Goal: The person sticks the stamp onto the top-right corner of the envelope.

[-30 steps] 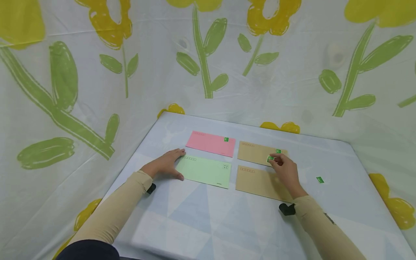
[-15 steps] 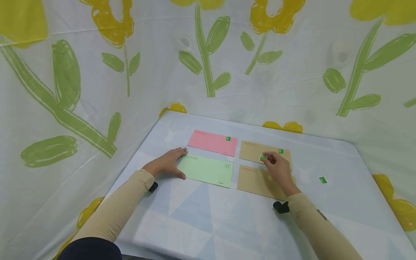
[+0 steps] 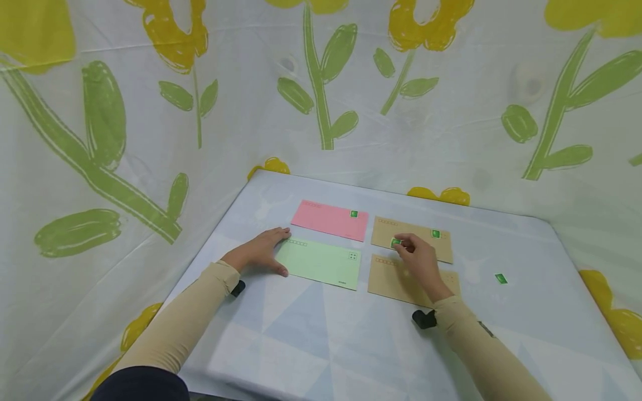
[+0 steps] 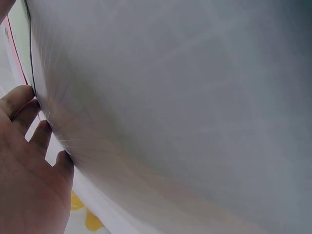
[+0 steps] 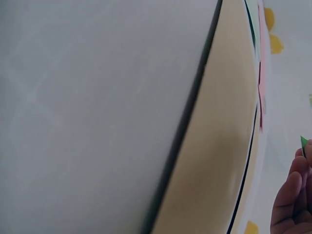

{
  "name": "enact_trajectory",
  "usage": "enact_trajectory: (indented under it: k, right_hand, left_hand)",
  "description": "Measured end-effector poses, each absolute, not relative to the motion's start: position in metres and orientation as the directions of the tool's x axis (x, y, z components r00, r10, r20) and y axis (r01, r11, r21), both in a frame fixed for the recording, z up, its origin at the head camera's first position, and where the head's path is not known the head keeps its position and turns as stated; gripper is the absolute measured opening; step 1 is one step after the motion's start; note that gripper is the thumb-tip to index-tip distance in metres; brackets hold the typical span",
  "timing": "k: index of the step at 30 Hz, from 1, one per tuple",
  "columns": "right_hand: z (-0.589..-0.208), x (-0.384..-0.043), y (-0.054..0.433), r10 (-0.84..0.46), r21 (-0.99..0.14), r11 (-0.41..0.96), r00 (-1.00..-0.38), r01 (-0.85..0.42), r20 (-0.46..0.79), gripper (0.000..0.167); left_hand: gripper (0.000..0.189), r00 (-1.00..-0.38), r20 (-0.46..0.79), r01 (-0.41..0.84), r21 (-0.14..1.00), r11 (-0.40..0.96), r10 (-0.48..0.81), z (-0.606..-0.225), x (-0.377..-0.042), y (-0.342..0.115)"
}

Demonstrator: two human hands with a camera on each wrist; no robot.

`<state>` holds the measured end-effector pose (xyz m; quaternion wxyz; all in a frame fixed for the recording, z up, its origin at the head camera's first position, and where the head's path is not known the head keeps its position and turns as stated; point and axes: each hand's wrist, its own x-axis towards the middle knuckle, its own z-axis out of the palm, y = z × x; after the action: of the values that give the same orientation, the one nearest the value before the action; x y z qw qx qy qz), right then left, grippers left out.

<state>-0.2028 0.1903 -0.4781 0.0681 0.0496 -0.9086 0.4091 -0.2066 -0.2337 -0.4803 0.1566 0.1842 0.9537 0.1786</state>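
Observation:
My left hand has its fingers spread at the left edge of a light green envelope. In the left wrist view its fingertips rest by the paper's edge. My right hand pinches a small green stamp between thumb and fingers, above the two brown envelopes. The far brown envelope bears a green stamp at its upper right; the near brown envelope is partly covered by my hand. A pink envelope behind the green one also bears a stamp.
One loose green stamp lies on the right side of the table. The tabletop has a pale blue pattern. A flower-printed curtain hangs behind and at the sides.
My right hand, pinching the stamp, has moved left across the far brown envelope, away from its stamped corner. The left hand stays beside the green envelope. The head view has shifted slightly.

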Motion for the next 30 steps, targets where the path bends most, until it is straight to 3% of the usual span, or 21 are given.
enact_trajectory:
  k: [20, 30]
  right_hand:
    - [-0.482, -0.204, 0.166, -0.071, -0.768, 0.621, -0.987, -0.157, 0.145, 0.026]
    - [-0.481, -0.205, 0.146, -0.087, -0.778, 0.617, -0.993, -0.113, 0.075, 0.029]
  left_hand:
    - [0.119, -0.88, -0.219, 0.316, 0.392, 0.864, 0.421, -0.48, -0.207, -0.233]
    - [0.12, -0.885, -0.224, 0.307, 0.382, 0.872, 0.409, -0.48, -0.207, -0.232]
